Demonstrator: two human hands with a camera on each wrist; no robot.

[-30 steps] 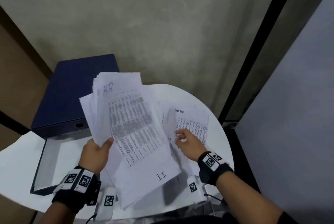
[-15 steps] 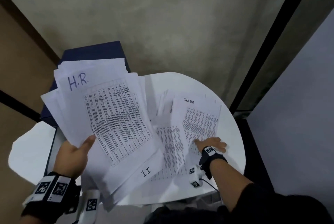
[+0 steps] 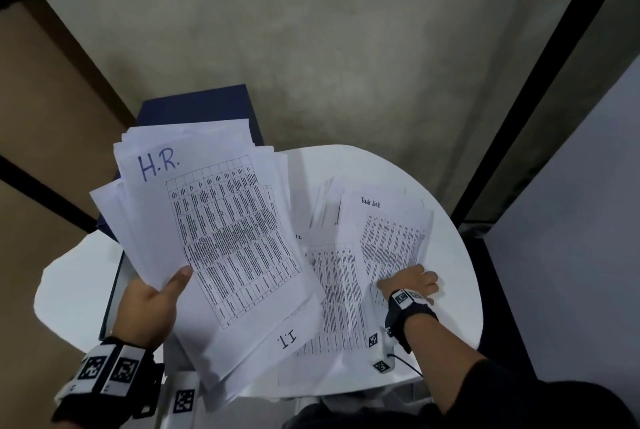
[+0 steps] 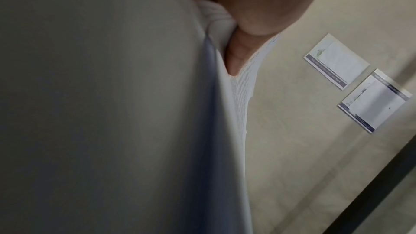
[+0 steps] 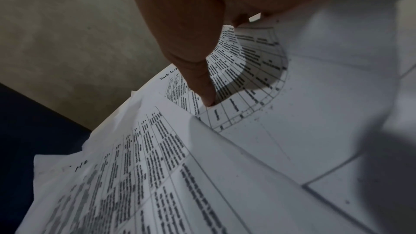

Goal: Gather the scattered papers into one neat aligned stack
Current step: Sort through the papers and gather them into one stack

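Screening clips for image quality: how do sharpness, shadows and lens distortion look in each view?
Head view: evenly lit, H.R. sheet readable, straight wall lines bow near the edges. Left wrist view: dim, blurred paper fills most of the frame, left hand soft. Right wrist view: right hand throws a hard shadow on the Task List sheet, whose table lines curve strongly.

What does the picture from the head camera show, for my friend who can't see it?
A person's left hand holds up a messy fan of printed papers, the top sheet marked "H.R.", over a round white table. Their right hand rests on a "Task list" sheet among other loose sheets lying on the table. A dark blue box sits behind the papers.
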